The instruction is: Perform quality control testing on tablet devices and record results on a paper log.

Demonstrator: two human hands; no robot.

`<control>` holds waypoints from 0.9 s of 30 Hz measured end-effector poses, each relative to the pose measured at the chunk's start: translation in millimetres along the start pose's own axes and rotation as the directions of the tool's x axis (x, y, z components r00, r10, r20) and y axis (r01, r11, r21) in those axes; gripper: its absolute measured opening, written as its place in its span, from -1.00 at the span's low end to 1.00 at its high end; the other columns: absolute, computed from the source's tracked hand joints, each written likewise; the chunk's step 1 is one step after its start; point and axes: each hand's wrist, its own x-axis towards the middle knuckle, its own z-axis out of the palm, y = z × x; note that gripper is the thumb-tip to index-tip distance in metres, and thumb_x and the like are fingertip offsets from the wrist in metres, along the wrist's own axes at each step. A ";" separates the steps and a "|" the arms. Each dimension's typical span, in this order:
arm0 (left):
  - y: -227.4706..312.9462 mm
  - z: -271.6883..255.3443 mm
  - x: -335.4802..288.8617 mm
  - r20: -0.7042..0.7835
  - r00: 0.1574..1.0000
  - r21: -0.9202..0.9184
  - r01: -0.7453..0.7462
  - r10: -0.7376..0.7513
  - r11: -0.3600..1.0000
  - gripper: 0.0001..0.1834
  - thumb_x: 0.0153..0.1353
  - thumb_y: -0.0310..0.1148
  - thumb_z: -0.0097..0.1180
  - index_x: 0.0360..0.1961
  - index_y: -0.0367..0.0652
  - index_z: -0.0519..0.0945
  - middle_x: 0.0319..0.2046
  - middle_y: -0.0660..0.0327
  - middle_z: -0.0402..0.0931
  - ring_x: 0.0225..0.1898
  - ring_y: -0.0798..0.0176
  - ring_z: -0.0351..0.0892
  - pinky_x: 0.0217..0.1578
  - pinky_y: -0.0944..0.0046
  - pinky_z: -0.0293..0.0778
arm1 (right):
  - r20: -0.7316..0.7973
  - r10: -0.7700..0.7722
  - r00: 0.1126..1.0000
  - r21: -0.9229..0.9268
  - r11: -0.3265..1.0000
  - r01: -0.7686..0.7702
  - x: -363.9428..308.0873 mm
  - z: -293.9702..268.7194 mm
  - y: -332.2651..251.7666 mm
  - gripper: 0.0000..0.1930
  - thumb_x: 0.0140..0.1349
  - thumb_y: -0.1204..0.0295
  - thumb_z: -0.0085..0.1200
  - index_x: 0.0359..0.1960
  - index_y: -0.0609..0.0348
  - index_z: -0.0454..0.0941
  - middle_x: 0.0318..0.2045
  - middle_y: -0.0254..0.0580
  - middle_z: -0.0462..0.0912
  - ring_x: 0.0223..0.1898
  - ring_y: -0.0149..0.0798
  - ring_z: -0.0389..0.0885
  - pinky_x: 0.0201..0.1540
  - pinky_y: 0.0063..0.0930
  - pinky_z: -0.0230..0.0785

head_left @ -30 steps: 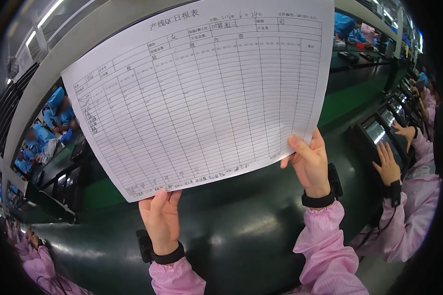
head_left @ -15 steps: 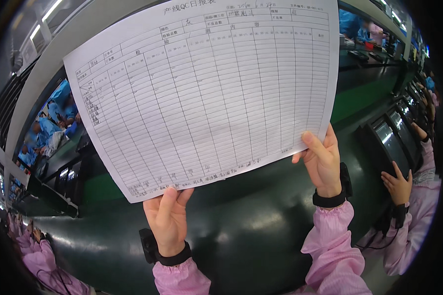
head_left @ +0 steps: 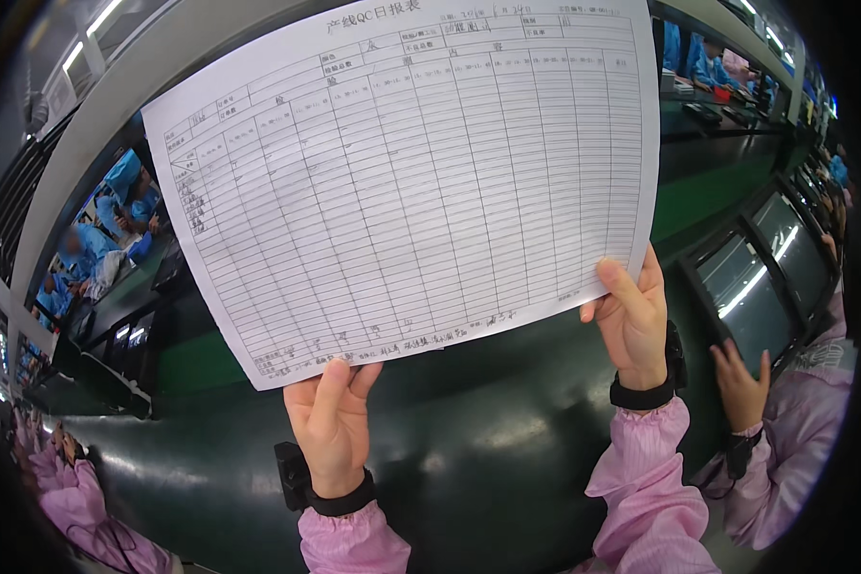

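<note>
We see a white sheet (head_left: pixel 402 201) gridded in thin black, and pink sleeves (head_left: pixel 646 478) that seem finely striped, though blur leaves this unsure. Our wristbands (head_left: pixel 643 393) are black, the worktop (head_left: pixel 497 450) dark green, the far workwear (head_left: pixel 93 251) blue.

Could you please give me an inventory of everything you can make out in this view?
printed form: one, white, held up across the centre
work surface: one, dark green, below the form
framed panels: at least two, black, right
co-worker's hand: one, bare, at a panel's lower edge
pink-clothed co-workers: at least two, right and lower left
blue-clothed co-workers: several, left and upper right
ceiling lights: several, white, upper corners
wristbands: two, black, on the person's wrists
sleeves: two, pink, bottom
left hand: one, bare, form's lower left edge
right hand: one, bare, form's lower right corner
</note>
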 end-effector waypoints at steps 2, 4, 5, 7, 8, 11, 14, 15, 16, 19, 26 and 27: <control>-2.4 6.9 0.9 -0.008 1.000 0.006 -0.004 0.004 1.000 -0.62 0.24 -0.58 -0.12 0.11 -0.35 0.29 -0.03 0.03 0.44 -0.07 0.18 0.53 -0.08 0.20 0.57 | -0.036 -0.019 0.999 0.024 1.000 0.020 2.9 -0.1 -3.4 -0.71 0.24 0.52 -0.02 -0.02 0.33 0.34 -0.21 -0.12 0.56 -0.39 -0.37 0.60 -0.51 -0.55 0.53; -5.0 4.5 0.5 -0.011 1.000 0.009 -0.013 0.013 1.000 -0.61 0.23 -0.58 -0.12 0.11 -0.35 0.29 -0.03 0.04 0.44 -0.07 0.18 0.53 -0.08 0.19 0.57 | -0.057 -0.042 0.998 0.038 0.998 0.044 1.6 1.9 3.0 -0.73 0.24 0.50 -0.01 -0.04 0.31 0.35 -0.23 -0.15 0.56 -0.41 -0.41 0.57 -0.52 -0.59 0.48; -5.0 2.5 0.2 -0.007 1.000 0.001 -0.025 0.025 1.000 -0.61 0.24 -0.58 -0.12 0.11 -0.35 0.29 -0.03 0.04 0.44 -0.07 0.18 0.52 -0.08 0.20 0.57 | -0.077 -0.064 0.995 0.052 0.996 0.068 1.0 5.4 6.1 -0.75 0.25 0.49 0.00 -0.07 0.30 0.36 -0.25 -0.18 0.55 -0.42 -0.45 0.55 -0.54 -0.64 0.44; -4.5 4.3 -2.0 0.010 0.999 -0.033 -0.032 0.032 0.999 -0.61 0.24 -0.58 -0.12 0.11 -0.35 0.29 -0.03 0.04 0.44 -0.06 0.19 0.52 -0.08 0.20 0.57 | -0.150 -0.097 0.984 0.069 0.992 0.108 -4.7 17.3 2.0 -0.76 0.25 0.47 0.00 -0.09 0.28 0.37 -0.27 -0.22 0.55 -0.44 -0.48 0.51 -0.54 -0.66 0.37; -3.0 5.4 -2.7 0.008 0.999 -0.038 -0.050 0.050 0.998 -0.62 0.24 -0.58 -0.12 0.10 -0.36 0.30 -0.03 0.04 0.44 -0.06 0.19 0.52 -0.09 0.21 0.57 | -0.220 -0.120 0.968 0.096 0.985 0.144 -7.6 25.0 0.2 -0.78 0.26 0.45 0.01 -0.10 0.26 0.37 -0.30 -0.26 0.54 -0.46 -0.52 0.47 -0.55 -0.69 0.31; 4.5 -4.2 -5.5 0.008 0.996 -0.042 -0.084 0.084 0.996 -0.63 0.24 -0.58 -0.12 0.09 -0.36 0.32 -0.03 0.04 0.44 -0.07 0.20 0.52 -0.10 0.22 0.57 | -0.246 -0.143 0.959 0.242 0.949 0.203 -23.4 50.1 8.4 -0.78 0.27 0.50 -0.02 -0.06 0.20 0.35 -0.25 -0.34 0.49 -0.36 -0.56 0.40 -0.44 -0.68 0.23; 7.5 -1.9 -8.0 -0.001 0.989 -0.024 -0.145 0.145 0.989 -0.65 0.25 -0.56 -0.11 0.08 -0.34 0.33 -0.03 0.06 0.44 -0.07 0.21 0.52 -0.10 0.26 0.56 | -0.212 -0.109 0.971 0.386 0.904 0.186 -27.1 67.7 15.3 -0.66 0.24 0.60 -0.04 0.05 0.20 0.27 -0.16 -0.29 0.49 -0.28 -0.50 0.44 -0.33 -0.61 0.31; 8.3 -1.6 -8.2 0.012 0.989 -0.025 -0.147 0.148 0.989 -0.66 0.26 -0.55 -0.11 0.07 -0.32 0.33 -0.02 0.08 0.44 -0.07 0.23 0.52 -0.09 0.31 0.55 | -0.172 -0.076 0.982 0.371 0.919 0.136 -31.5 76.6 15.2 -0.65 0.23 0.61 -0.05 0.05 0.22 0.26 -0.15 -0.25 0.49 -0.26 -0.45 0.47 -0.29 -0.57 0.36; 9.8 0.4 -8.6 0.012 0.987 -0.028 -0.160 0.160 0.987 -0.66 0.26 -0.55 -0.11 0.07 -0.32 0.33 -0.02 0.08 0.44 -0.07 0.23 0.52 -0.09 0.31 0.55 | -0.131 -0.042 0.991 0.353 0.932 0.086 -35.7 85.1 15.2 -0.64 0.22 0.63 -0.05 0.06 0.24 0.25 -0.14 -0.20 0.50 -0.24 -0.41 0.50 -0.25 -0.53 0.41; 13.7 1.7 -9.9 -0.005 0.987 -0.007 -0.158 0.158 0.987 -0.67 0.26 -0.54 -0.10 0.05 -0.33 0.35 -0.05 0.09 0.46 -0.11 0.26 0.54 -0.17 0.34 0.58 | 0.021 -0.004 1.000 0.297 0.955 -0.002 -42.9 101.8 20.6 -0.62 0.19 0.68 -0.06 0.06 0.31 0.26 -0.14 -0.10 0.52 -0.18 -0.29 0.55 -0.16 -0.41 0.50; 19.8 -5.9 -8.9 -0.044 0.988 -0.027 -0.152 0.151 0.988 -0.66 0.25 -0.55 -0.10 0.07 -0.32 0.34 -0.07 0.10 0.47 -0.12 0.27 0.54 -0.17 0.35 0.59 | 0.108 -0.008 0.994 0.226 0.974 -0.016 -45.2 115.7 24.2 -0.68 0.18 0.70 -0.05 0.00 0.38 0.34 -0.12 -0.05 0.51 -0.15 -0.26 0.55 -0.15 -0.34 0.52; 19.4 -7.3 -8.0 -0.023 0.985 -0.043 -0.171 0.170 0.984 -0.66 0.24 -0.57 -0.12 0.06 -0.36 0.35 -0.06 0.06 0.46 -0.10 0.22 0.54 -0.14 0.28 0.59 | 0.104 -0.002 0.995 0.223 0.975 -0.021 -44.9 116.8 24.1 -0.68 0.18 0.70 -0.05 0.00 0.38 0.34 -0.12 -0.05 0.51 -0.15 -0.26 0.55 -0.15 -0.34 0.52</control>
